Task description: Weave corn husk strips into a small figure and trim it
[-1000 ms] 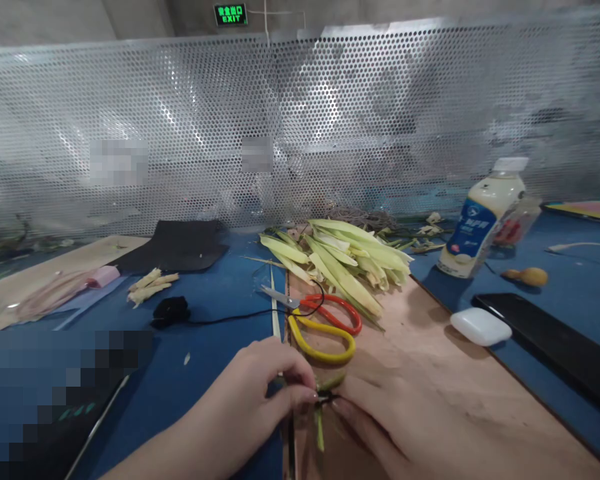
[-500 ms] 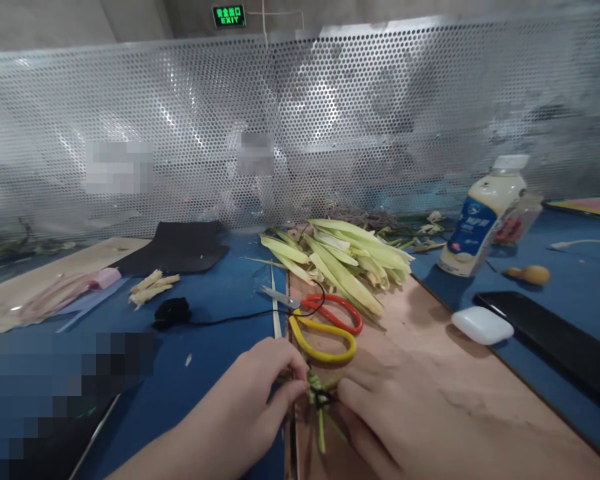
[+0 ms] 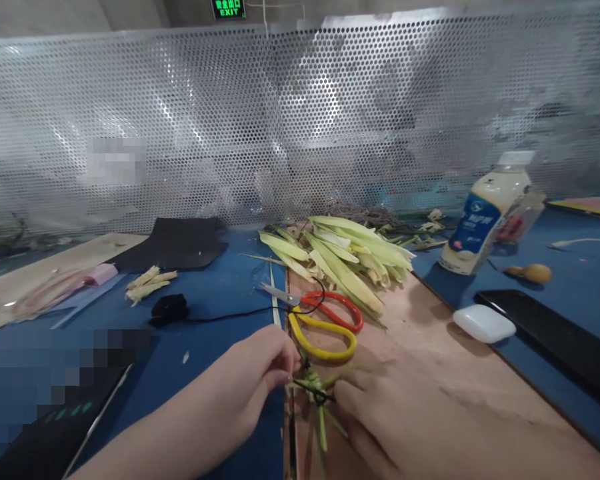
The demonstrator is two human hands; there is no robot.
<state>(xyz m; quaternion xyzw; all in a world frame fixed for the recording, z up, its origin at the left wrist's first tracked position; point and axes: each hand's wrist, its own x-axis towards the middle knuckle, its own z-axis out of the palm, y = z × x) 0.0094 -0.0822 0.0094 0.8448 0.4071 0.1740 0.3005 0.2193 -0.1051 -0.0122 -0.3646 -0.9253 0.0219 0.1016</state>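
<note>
A small bundle of green husk strips lies on the pinkish board, with dark thread wound and looped around it. To its left, my left hand is closed in a pinch on one end of the thread, which runs taut to the bundle. My right hand is closed at the bundle's right side, its fingertips at the other side of the thread loop. Some of its fingers are hidden. Just beyond my hands lie scissors with one red and one yellow handle, blades pointing left.
Pale green corn husks are heaped behind the scissors. A black thread ball trails a strand towards them. On the right are a bottle, a white case and a black phone. A perforated metal screen stands behind.
My left hand has drawn slightly left, away from the bundle, and the thread between them now shows stretched. My right hand has barely moved. The view has tilted down a little.
</note>
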